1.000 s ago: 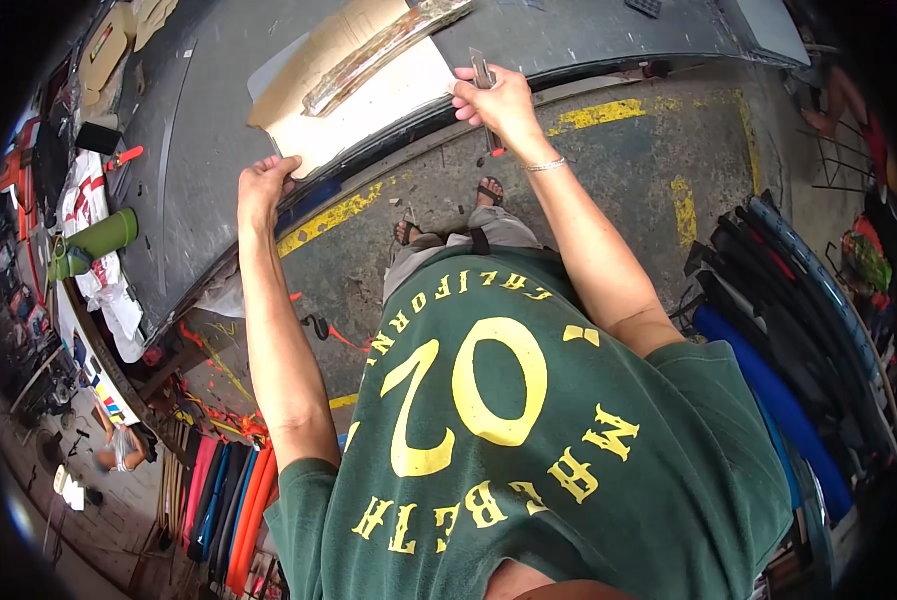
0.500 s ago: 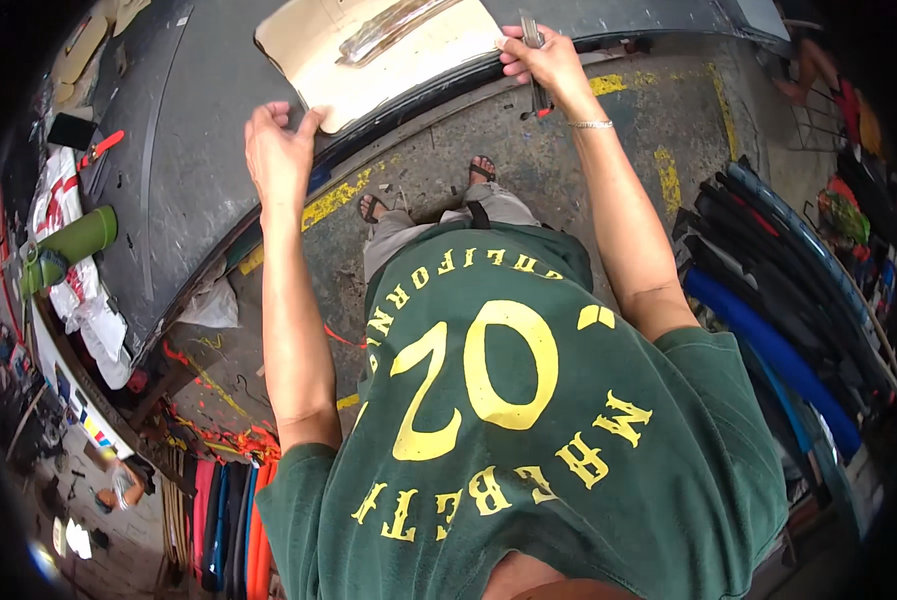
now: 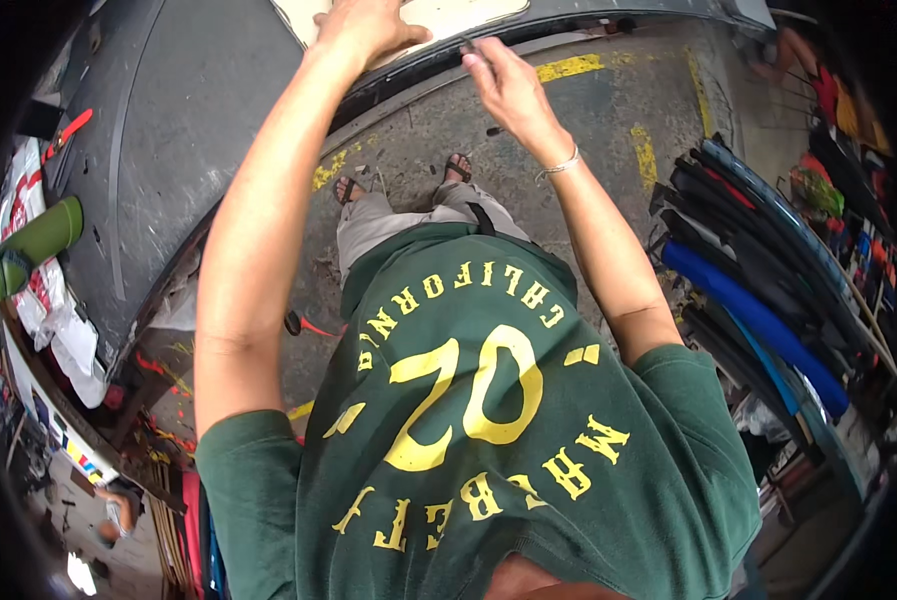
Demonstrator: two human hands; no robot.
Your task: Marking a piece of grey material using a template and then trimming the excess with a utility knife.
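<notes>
A cream-coloured flat sheet [image 3: 468, 18] lies on the dark worktable at the top, partly cut off by the picture's edge. My left hand [image 3: 366, 30] rests on it with fingers and thumb spread apart. Just off the table's near edge, my right hand [image 3: 513, 95] is closed in a pinch. Between its fingertips shows the dark end of a slim tool [image 3: 470, 45], most of it hidden by the hand. A bracelet circles my right wrist.
On the left of the worktable [image 3: 183, 110] are a red-handled tool [image 3: 73, 130], a green roll [image 3: 43, 240] and white plastic bags [image 3: 68, 335]. Dark and blue rolls [image 3: 758, 310] are stacked at the right. Another person [image 3: 118, 515] is far off at lower left.
My left hand has moved up and right onto the sheet. My right hand has come left and lower with the slim tool. The clear-wrapped item on the sheet is out of view.
</notes>
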